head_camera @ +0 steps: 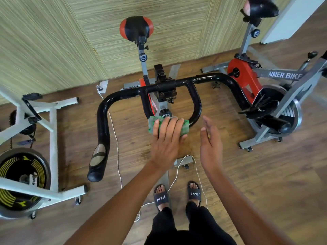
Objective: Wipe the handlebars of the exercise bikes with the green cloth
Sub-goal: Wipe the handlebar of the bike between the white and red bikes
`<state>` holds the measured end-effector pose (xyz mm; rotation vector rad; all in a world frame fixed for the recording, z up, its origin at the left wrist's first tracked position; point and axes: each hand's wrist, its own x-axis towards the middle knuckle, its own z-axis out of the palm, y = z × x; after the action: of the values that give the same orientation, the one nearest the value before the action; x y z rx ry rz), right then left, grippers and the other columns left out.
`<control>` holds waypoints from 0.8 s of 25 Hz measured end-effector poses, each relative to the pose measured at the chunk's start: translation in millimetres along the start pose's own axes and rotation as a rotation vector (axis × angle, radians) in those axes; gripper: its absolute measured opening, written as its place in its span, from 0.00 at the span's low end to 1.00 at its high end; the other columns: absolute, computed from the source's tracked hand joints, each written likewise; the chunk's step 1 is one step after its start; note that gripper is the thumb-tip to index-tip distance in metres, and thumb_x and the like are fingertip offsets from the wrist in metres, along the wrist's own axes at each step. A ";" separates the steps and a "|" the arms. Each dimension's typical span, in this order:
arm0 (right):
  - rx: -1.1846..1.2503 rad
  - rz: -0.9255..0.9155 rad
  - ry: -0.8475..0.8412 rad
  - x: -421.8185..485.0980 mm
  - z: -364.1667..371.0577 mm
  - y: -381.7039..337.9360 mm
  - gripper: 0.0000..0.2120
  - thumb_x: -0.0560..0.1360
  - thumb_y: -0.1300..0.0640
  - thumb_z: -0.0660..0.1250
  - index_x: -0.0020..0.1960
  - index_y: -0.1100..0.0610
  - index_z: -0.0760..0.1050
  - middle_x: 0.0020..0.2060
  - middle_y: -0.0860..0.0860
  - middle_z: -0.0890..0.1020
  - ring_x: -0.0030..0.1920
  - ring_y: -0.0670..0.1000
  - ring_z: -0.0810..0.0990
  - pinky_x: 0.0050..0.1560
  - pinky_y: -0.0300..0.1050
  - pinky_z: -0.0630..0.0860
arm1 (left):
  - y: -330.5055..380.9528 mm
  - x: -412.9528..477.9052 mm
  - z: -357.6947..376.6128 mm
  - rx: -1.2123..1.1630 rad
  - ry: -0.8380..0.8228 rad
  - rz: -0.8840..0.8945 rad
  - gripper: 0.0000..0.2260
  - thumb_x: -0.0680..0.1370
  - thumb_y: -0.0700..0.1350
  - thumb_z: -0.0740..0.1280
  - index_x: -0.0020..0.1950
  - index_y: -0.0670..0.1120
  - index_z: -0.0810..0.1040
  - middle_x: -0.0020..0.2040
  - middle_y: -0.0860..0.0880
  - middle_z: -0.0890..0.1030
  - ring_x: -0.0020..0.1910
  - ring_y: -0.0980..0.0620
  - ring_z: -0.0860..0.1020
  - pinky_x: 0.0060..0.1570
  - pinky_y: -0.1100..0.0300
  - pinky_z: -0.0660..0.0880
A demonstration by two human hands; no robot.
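Grips the green cloth (pixel 184 128) with the left hand (pixel 166 138), fingers curled over it and thumb at its right end, pressing it round the near bend of the inner loop of the black handlebars (pixel 104 112). Holds nothing in the right hand (pixel 210 138), just beside, fingers straight and loosely spread.

Cloth judged soft, light and easily bunched; best kept folded and wrapped round the tube, gloss paint likely slippery. Torn grip cover (pixel 99 154) at the left bar end, likely to snag.

From left: white bike (pixel 53 131) with yellow-marked flywheel (pixel 21 174); white cable (pixel 115 138) trailing over the wooden floor (pixel 265 183); middle bike, its red-and-black saddle (pixel 136 28) toward the woven wall panel (pixel 53 41); grey-and-red bike (pixel 247 76), its handlebars not clearly in view.
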<state>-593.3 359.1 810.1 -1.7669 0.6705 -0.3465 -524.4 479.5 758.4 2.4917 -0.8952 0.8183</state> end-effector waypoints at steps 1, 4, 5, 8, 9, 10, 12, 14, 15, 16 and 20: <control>0.021 0.017 -0.014 1.1 -2.5 2.2 0.17 0.85 0.55 0.56 0.71 0.41 0.67 0.66 0.36 0.72 0.67 0.32 0.68 0.64 0.33 0.65 | -3.3 -1.4 -2.8 0.005 -0.003 0.002 0.20 0.84 0.54 0.52 0.72 0.45 0.67 0.67 0.46 0.70 0.70 0.46 0.68 0.78 0.47 0.53; 0.147 0.078 -0.087 12.5 -6.5 1.7 0.16 0.83 0.56 0.59 0.68 0.41 0.71 0.67 0.41 0.75 0.67 0.40 0.73 0.66 0.43 0.71 | 4.7 -0.2 -3.3 0.073 -0.025 -0.020 0.20 0.84 0.54 0.53 0.71 0.44 0.67 0.67 0.46 0.69 0.69 0.45 0.68 0.77 0.46 0.54; 0.227 0.122 -0.114 22.2 -8.9 -1.6 0.14 0.83 0.57 0.61 0.64 0.40 0.72 0.64 0.45 0.78 0.63 0.44 0.77 0.63 0.46 0.75 | 15.4 2.7 0.2 0.105 -0.044 -0.040 0.19 0.84 0.53 0.54 0.71 0.44 0.67 0.67 0.46 0.69 0.68 0.45 0.68 0.77 0.46 0.54; 0.480 0.358 -0.153 61.8 -12.1 -25.0 0.04 0.81 0.56 0.64 0.54 0.49 0.75 0.46 0.51 0.81 0.43 0.48 0.82 0.46 0.46 0.79 | 43.5 12.1 6.7 0.184 -0.065 -0.133 0.18 0.84 0.52 0.55 0.71 0.45 0.68 0.66 0.47 0.70 0.66 0.46 0.68 0.75 0.47 0.54; 0.513 0.424 -0.189 74.8 -15.3 -30.9 0.01 0.80 0.56 0.66 0.50 0.52 0.74 0.43 0.52 0.81 0.41 0.50 0.82 0.42 0.46 0.79 | 47.9 13.4 7.5 0.186 -0.058 -0.163 0.18 0.85 0.52 0.55 0.71 0.45 0.69 0.66 0.47 0.71 0.66 0.46 0.68 0.75 0.47 0.54; 0.498 0.460 -0.238 85.1 -18.1 -33.3 0.04 0.80 0.57 0.67 0.48 0.54 0.72 0.43 0.53 0.81 0.41 0.52 0.82 0.42 0.48 0.80 | 48.9 13.6 7.0 0.183 -0.055 -0.179 0.18 0.85 0.52 0.55 0.71 0.44 0.69 0.66 0.47 0.72 0.66 0.46 0.69 0.75 0.46 0.54; 0.480 0.495 -0.316 95.5 -20.6 -30.8 0.06 0.79 0.58 0.68 0.46 0.55 0.71 0.45 0.56 0.82 0.43 0.56 0.82 0.48 0.54 0.81 | 48.9 11.2 6.1 0.205 -0.059 -0.204 0.19 0.84 0.52 0.57 0.71 0.44 0.69 0.66 0.46 0.73 0.67 0.46 0.69 0.75 0.45 0.55; 0.462 0.503 -0.365 97.0 -22.6 -27.7 0.07 0.78 0.58 0.69 0.44 0.54 0.71 0.45 0.55 0.82 0.43 0.55 0.82 0.47 0.52 0.81 | 58.9 14.7 12.2 0.274 -0.058 -0.261 0.19 0.83 0.52 0.58 0.71 0.44 0.69 0.65 0.46 0.74 0.66 0.45 0.69 0.75 0.45 0.56; 0.448 0.505 -0.365 97.7 -24.0 -27.1 0.08 0.78 0.58 0.69 0.44 0.53 0.71 0.44 0.53 0.82 0.41 0.53 0.81 0.42 0.48 0.79 | 67.9 20.1 16.7 0.310 -0.055 -0.293 0.19 0.82 0.52 0.59 0.71 0.44 0.68 0.65 0.46 0.74 0.66 0.46 0.69 0.75 0.45 0.55; 0.431 0.505 -0.357 98.7 -25.4 -28.4 0.08 0.78 0.57 0.69 0.44 0.52 0.71 0.42 0.52 0.81 0.40 0.51 0.80 0.38 0.44 0.76 | 77.5 25.5 21.0 0.328 -0.052 -0.326 0.20 0.82 0.50 0.62 0.71 0.44 0.68 0.66 0.46 0.71 0.66 0.46 0.68 0.75 0.46 0.54; 0.378 0.464 -0.350 97.6 -31.6 -31.1 0.04 0.78 0.56 0.69 0.46 0.51 0.74 0.42 0.50 0.82 0.40 0.47 0.80 0.39 0.40 0.74 | 101.6 39.5 24.2 0.360 -0.082 -0.434 0.27 0.76 0.45 0.71 0.72 0.44 0.66 0.67 0.46 0.68 0.67 0.46 0.67 0.75 0.46 0.54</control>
<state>-525.1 281.4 838.8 -1.2252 0.6846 0.1473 -557.9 375.1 779.2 2.8918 -0.2156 0.7821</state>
